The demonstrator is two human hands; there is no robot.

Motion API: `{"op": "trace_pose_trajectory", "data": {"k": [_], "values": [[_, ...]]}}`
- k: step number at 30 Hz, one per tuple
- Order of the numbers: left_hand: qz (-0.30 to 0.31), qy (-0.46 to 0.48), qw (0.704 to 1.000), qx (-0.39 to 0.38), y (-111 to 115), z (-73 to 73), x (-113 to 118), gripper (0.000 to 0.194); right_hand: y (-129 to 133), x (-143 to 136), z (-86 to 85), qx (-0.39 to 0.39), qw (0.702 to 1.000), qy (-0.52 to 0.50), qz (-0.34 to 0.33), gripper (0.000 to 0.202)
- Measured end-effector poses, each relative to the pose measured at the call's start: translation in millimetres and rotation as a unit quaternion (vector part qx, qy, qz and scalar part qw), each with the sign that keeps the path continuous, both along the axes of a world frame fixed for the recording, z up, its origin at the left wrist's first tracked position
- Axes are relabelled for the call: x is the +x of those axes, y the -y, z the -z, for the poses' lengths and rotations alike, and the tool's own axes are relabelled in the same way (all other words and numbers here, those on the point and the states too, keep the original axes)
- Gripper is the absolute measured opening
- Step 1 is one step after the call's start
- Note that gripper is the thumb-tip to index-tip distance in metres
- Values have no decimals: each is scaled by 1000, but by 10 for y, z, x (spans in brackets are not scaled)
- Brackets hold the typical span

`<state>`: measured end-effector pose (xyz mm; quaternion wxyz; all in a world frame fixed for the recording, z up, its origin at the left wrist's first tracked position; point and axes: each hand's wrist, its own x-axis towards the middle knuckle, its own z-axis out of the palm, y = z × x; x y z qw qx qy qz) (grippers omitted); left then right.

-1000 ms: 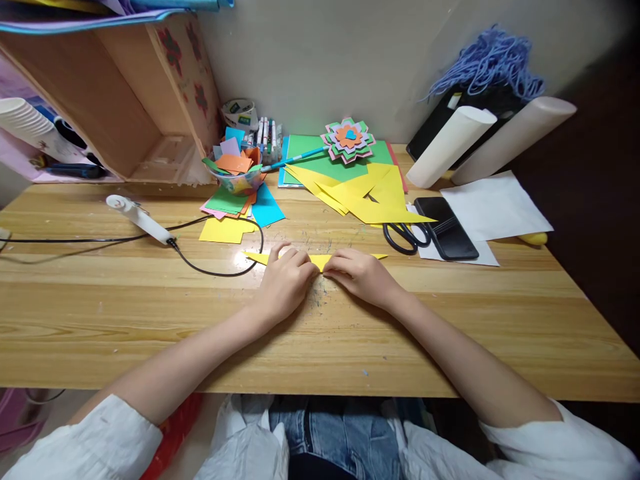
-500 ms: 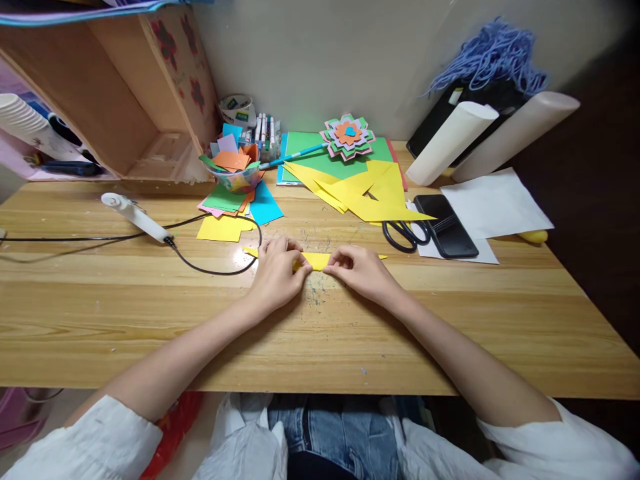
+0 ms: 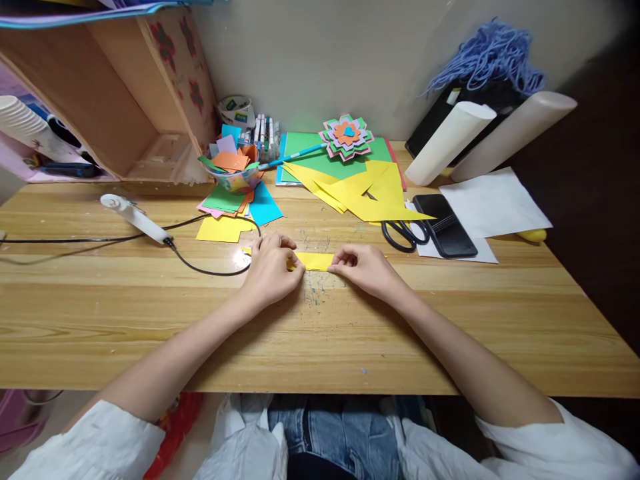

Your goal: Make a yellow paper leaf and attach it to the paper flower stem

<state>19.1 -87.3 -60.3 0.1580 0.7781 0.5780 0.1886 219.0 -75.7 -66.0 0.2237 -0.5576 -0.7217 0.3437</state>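
The yellow paper strip (image 3: 317, 262) lies on the surface (image 3: 325, 340), its near edge pinched in the fingers of your left hand (image 3: 271, 270) and right hand (image 3: 369, 273). You seem to be creasing it; a straight fold calls for even pressure from both sides.

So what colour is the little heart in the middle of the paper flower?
Blue; the head view shows the heart best.

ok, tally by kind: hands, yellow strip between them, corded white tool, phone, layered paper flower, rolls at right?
Left hand, right hand: 2
Yellow strip: 1
Corded white tool: 1
Phone: 1
Layered paper flower: 1
White roll, greyish roll: 2
Total: 8
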Motion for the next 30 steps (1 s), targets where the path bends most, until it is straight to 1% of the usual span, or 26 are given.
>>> {"op": "trace_pose_trajectory", "data": {"k": [5,11,15,19,24,30], "values": [[-11,-12,1000,0,-11,-16,-26,15,-15,29,0,-11,1000,6,1,15],[-10,-16,1000,-14,-48,-27,-76,14,-16,50,-20,-4,1000,21,4,16],[-19,-34,998,-40,-73,-46,-110,14,-30,79,-49,-23,999,39,11,16],[-23,-48,997,-58,-110,-51,-157,13,-64,133,-47,-45,998,35,9,16],[-21,-44,995,-84,-142,-69,-211,15,-101,189,-27,-51,998,40,11,17],[-24,-33,995,-95,-180,-94,-270,15,-125,215,-51,-66,997,43,20,21]]}}
